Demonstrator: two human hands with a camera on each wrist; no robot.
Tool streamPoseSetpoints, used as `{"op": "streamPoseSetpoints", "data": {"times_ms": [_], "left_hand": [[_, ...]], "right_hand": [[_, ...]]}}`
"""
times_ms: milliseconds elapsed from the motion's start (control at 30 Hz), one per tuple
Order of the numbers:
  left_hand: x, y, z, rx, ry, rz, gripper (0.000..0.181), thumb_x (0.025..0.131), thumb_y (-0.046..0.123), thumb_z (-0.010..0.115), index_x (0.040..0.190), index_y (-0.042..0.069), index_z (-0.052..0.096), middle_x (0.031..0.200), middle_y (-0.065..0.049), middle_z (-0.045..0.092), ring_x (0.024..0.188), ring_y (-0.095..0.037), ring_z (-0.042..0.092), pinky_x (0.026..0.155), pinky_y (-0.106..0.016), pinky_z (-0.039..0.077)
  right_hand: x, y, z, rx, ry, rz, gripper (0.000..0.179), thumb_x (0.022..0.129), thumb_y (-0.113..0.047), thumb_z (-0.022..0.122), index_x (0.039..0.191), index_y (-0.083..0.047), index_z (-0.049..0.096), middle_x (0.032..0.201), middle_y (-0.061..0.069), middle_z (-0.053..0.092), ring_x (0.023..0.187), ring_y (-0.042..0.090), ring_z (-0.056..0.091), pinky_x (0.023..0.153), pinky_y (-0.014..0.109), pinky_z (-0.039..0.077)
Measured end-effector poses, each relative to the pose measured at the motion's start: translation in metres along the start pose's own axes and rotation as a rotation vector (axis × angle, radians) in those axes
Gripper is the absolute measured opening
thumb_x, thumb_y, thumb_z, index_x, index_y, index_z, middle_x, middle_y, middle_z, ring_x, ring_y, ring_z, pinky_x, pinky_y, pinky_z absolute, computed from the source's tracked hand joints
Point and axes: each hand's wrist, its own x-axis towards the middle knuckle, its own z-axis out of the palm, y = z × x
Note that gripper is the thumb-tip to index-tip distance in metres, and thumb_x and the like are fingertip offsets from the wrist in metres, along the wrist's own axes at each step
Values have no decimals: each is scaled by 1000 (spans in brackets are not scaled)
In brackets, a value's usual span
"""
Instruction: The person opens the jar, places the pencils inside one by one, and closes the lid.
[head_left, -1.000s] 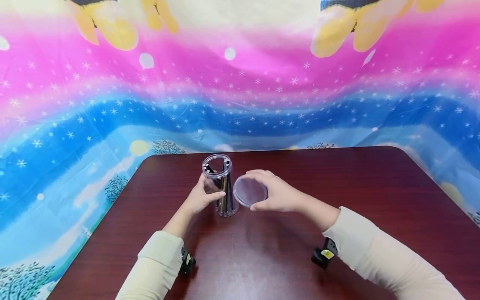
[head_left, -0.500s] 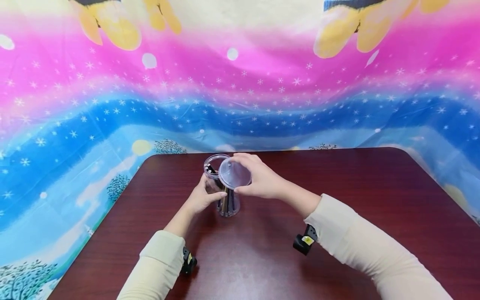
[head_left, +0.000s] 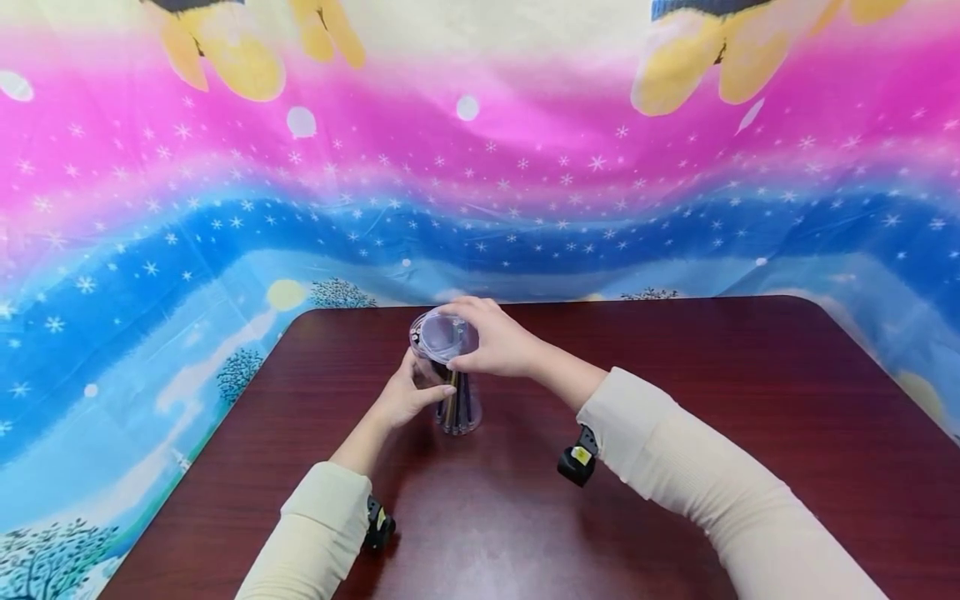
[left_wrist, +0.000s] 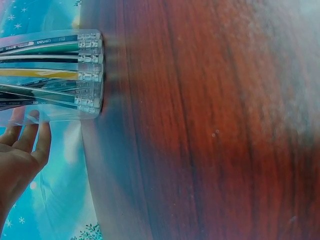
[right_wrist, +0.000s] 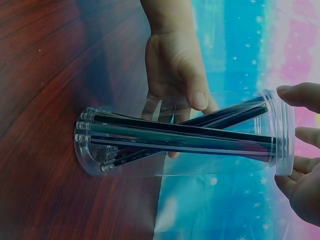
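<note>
A clear plastic jar (head_left: 459,423) stands upright on the table, with several dark pencils and a yellow one (left_wrist: 45,74) leaning inside. My left hand (head_left: 397,397) grips the jar's side, its thumb across the front and its fingers behind. With the fingers and thumb of my right hand (head_left: 502,340) I hold a round clear lid (head_left: 437,337) by its edge over the jar's mouth. In the right wrist view the lid (right_wrist: 287,135) lines up with the rim; whether it is fully seated, I cannot tell. Dark pencils (right_wrist: 190,131) cross each other in that view.
The reddish-brown wooden table (head_left: 675,400) spreads around the jar on all sides. Behind it hangs a colourful printed cloth (head_left: 480,192) reaching the table's back edge. A black camera sits on each wrist, the right one (head_left: 577,460) hanging below the sleeve.
My right hand has moved left and up with the lid, from beside the jar to over its mouth, and the lid has tilted flatter. The left hand stays on the jar.
</note>
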Motion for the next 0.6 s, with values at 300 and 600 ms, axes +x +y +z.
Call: {"op": "streamPoseSetpoints", "data": {"times_ms": [300, 600], "left_hand": [[-7, 12, 0, 10, -3, 2, 58, 78, 8, 68, 124, 3, 32, 86, -4, 56, 85, -12, 53, 83, -30, 42], [-7, 13, -1, 14, -10, -12, 65, 79, 8, 68, 131, 6, 29, 88, -5, 56, 89, -17, 55, 83, -31, 43]], "right_hand": [[16, 2, 2, 0, -12, -11, 57, 73, -21, 74, 126, -16, 54, 139, 10, 41, 124, 30, 34, 95, 47, 36], [24, 3, 3, -2, -62, 15, 56, 74, -23, 72, 126, -12, 53, 139, 10, 40, 125, 30, 34, 94, 45, 38]]}}
